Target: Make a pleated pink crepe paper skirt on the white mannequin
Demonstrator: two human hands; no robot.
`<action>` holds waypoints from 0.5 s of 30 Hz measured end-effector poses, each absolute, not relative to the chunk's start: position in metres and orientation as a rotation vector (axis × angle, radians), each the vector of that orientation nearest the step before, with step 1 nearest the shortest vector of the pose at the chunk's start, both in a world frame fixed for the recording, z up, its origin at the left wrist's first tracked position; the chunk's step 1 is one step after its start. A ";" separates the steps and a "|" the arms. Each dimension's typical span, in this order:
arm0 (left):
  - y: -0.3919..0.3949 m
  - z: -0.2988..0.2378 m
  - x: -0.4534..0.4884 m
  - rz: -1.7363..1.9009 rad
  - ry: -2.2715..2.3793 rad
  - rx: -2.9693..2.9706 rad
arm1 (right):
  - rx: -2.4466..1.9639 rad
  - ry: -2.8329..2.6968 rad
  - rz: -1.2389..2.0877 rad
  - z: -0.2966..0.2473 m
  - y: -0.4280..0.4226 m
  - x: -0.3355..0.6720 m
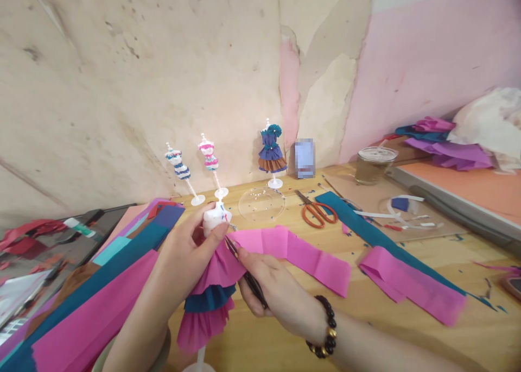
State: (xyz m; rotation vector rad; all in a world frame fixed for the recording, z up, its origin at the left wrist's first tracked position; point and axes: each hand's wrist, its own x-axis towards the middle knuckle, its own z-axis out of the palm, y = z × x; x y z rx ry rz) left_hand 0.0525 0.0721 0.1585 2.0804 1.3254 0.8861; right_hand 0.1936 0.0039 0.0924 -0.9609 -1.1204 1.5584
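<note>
My left hand [181, 255] is closed around the upper body of a small white dress form [216, 216], thumb across its front. A tiered skirt of pink [222, 271] and teal crepe paper [209, 298] hangs from the form. Black tweezers [255, 291] are gripped in my right hand [279, 285], their tips at the waist beside my left thumb. From that same spot a pink crepe paper strip [277, 243] trails off to the right over the table. My fingers partly hide the form's waist.
Three small dress forms stand by the wall, one in a blue and brown dress [272, 152]. Orange-handled scissors [319, 212], a clear round dish [262, 205], a teal strip [391, 247] and a loose pink strip [415, 285] lie rightward. Stacked paper strips [97, 307] lie left.
</note>
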 end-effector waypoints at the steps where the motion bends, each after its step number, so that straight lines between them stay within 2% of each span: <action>1: 0.072 0.159 0.053 0.883 1.330 2.078 | -0.956 -1.118 1.553 0.092 0.004 0.193; 7: 0.072 0.162 0.053 0.880 1.303 2.065 | -0.952 -1.111 1.526 0.090 0.002 0.194; 15: 0.081 0.168 0.043 0.828 1.065 1.909 | -0.865 -1.013 1.683 0.087 0.001 0.200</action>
